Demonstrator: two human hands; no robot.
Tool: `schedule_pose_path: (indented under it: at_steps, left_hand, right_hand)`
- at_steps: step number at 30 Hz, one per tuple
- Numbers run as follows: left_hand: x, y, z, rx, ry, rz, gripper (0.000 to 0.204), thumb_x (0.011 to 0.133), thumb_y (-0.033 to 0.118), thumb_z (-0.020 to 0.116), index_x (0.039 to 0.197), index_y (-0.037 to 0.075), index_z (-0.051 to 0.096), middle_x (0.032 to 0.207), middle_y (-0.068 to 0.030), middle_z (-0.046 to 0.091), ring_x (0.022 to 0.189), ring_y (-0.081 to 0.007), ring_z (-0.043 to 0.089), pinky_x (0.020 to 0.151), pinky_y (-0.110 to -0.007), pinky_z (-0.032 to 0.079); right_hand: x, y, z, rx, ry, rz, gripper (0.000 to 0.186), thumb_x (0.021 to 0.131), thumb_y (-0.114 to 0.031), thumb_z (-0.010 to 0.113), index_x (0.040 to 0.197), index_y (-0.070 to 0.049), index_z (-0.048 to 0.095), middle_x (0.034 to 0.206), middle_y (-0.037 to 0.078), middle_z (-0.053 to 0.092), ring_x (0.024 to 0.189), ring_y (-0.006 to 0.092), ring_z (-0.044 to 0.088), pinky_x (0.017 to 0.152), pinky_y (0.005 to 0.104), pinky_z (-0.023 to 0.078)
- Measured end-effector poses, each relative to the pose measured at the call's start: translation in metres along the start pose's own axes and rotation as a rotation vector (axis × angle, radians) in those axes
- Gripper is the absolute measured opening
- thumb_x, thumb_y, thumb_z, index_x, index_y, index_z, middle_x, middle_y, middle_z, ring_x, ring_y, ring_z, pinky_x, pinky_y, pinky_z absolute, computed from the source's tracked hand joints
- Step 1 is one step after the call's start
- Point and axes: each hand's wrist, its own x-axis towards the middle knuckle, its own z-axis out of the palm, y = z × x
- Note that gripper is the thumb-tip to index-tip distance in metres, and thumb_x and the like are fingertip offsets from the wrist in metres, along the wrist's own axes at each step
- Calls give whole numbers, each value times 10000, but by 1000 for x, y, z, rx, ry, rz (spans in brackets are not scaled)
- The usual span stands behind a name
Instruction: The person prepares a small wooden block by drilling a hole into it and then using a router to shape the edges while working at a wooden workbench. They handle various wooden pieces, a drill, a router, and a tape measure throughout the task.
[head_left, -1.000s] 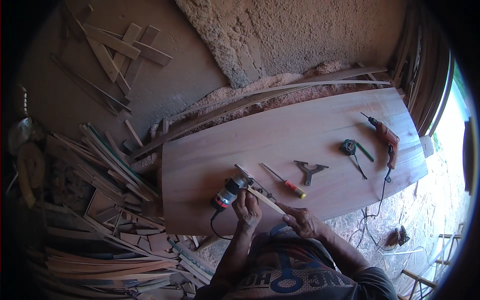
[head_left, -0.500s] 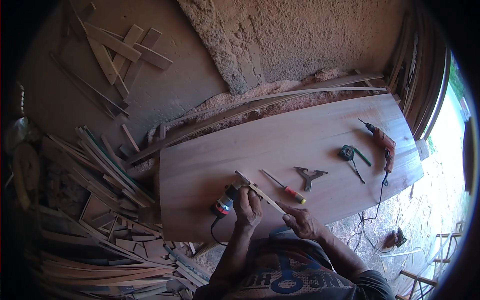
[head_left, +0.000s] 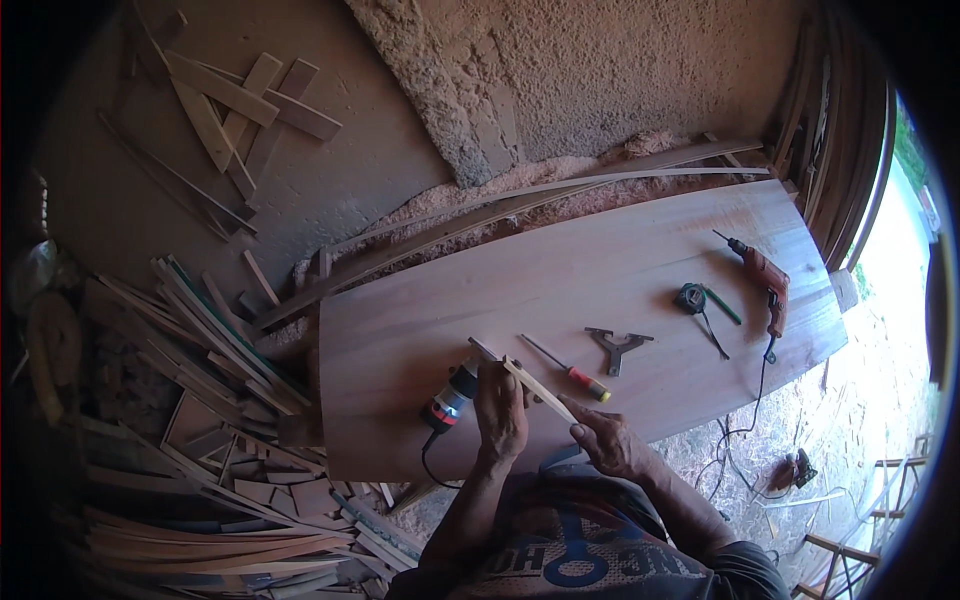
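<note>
A thin, pale wooden strip [head_left: 543, 388] slants between my hands above the near part of a large wooden board [head_left: 420, 330]. My left hand [head_left: 500, 410] is closed at the strip's upper end. My right hand [head_left: 612, 445] grips its lower end, thumb on top. Just left of my left hand lies a corded power tool that looks like a trim router [head_left: 452, 402], partly hidden by that hand. To the right of the strip rests a screwdriver [head_left: 568, 368] with a red and yellow handle. Beyond it sits a Y-shaped metal piece [head_left: 617, 349].
On the board's right lie a tape measure [head_left: 690, 297], a green pencil-like stick [head_left: 722, 305] and a corded drill [head_left: 766, 282]. Wood offcuts [head_left: 250, 490] crowd the left side. Long strips [head_left: 540, 200] run along the far edge, beside a rough wall [head_left: 630, 80].
My left hand has turned a little at the strip's upper end, and the strip has tilted slightly. My right hand has barely moved. The tools on the board stay put.
</note>
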Motion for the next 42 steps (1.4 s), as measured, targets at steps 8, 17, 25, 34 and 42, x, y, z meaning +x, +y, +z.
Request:
schedule_pose_path:
  at_steps: [8,17,25,34,42]
  left_hand:
    - [-2,-1,-20,159,-110,126,152,1030,145,506,1056,-4,522,815,-53,554,703,-145,549,635,-290,457]
    - [-9,18,2,-592,134,-582,316,1038,369,499,979,60,523,702,14,419,553,-73,418,494,-216,327]
    - [-4,6,-17,217,-7,171,108,1020,104,468,1011,12,524,781,-84,555,636,-194,559,600,-317,473]
    - [-20,11,-11,269,-24,321,112,961,80,502,980,-23,541,751,-176,620,622,-326,655,545,-384,502]
    - [-22,6,-16,512,117,610,126,944,99,501,958,-18,547,707,-172,616,588,-330,650,496,-390,478]
  right_hand:
    - [-9,-2,-5,78,-47,-63,500,1054,-338,425,1494,-103,404,1220,293,611,1106,467,603,921,480,489]
    - [-11,-8,6,-1,25,-58,508,1036,-267,472,1506,-98,380,1284,297,579,1149,475,581,960,492,480]
    - [-9,-13,-6,63,-102,-7,519,1043,-324,463,1494,-78,392,1319,285,566,1142,454,605,976,473,477]
    - [25,-44,-2,21,143,-488,566,974,-190,618,1476,-24,415,1153,191,552,1030,296,622,861,368,523]
    - [23,-51,8,136,137,-436,479,952,-92,613,1416,-31,515,1225,209,578,1096,332,625,901,385,525]
